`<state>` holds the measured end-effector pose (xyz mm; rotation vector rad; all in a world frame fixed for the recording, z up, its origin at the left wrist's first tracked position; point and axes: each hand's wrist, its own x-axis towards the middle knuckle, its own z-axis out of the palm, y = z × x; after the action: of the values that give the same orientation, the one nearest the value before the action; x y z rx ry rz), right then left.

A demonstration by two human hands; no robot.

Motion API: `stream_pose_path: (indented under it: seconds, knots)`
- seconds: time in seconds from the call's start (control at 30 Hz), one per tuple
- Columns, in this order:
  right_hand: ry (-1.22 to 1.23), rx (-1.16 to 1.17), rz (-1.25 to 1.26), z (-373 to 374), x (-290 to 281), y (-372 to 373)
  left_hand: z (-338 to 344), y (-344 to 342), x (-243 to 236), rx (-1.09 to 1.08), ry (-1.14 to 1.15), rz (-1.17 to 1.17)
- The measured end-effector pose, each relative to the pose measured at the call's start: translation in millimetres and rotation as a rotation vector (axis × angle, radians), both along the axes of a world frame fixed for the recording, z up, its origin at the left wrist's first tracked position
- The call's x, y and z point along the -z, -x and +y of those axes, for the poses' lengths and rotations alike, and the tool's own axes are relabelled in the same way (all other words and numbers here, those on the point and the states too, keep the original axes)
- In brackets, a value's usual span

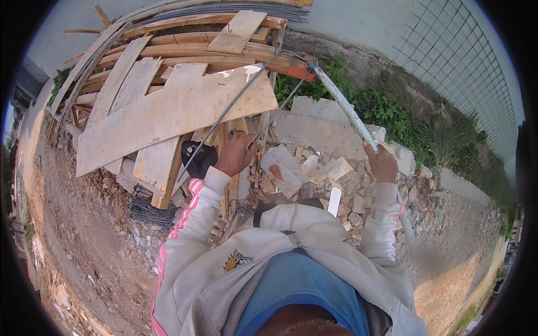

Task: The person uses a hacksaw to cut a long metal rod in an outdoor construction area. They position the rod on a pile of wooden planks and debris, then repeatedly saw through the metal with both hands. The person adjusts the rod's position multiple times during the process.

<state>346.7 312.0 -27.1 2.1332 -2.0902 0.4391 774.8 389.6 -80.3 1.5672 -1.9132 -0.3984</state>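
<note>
My left hand is closed on a thin steel rod, bent at the top near an orange-marked fixture on the end of a timber. My right hand grips a long whitish pipe, whose upper end meets the rod at that fixture. Just left of my left hand lies a black object. A narrow tool with orange on it lies below that hand, partly hidden among boards.
Stacked planks and beams fill the upper left, beside rebar and a dark wire bundle. Broken rubble covers the ground. Weeds, a pale wall and leaning steel mesh border the right and back.
</note>
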Motion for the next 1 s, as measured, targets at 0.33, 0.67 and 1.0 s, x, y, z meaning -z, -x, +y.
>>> stream_pose_path:
  seconds: [0.33,0.67,1.0]
  knots:
    - [-0.298,-0.164,-0.222,-17,-10,20,9,23,-16,-0.110,-0.085,-0.061]
    - [-0.203,-0.183,-0.206,-17,-9,20,-5,28,-30,-0.163,-0.027,-0.219]
    - [-0.133,-0.229,-0.222,-13,-6,24,-13,22,-47,-0.413,-0.050,-0.530]
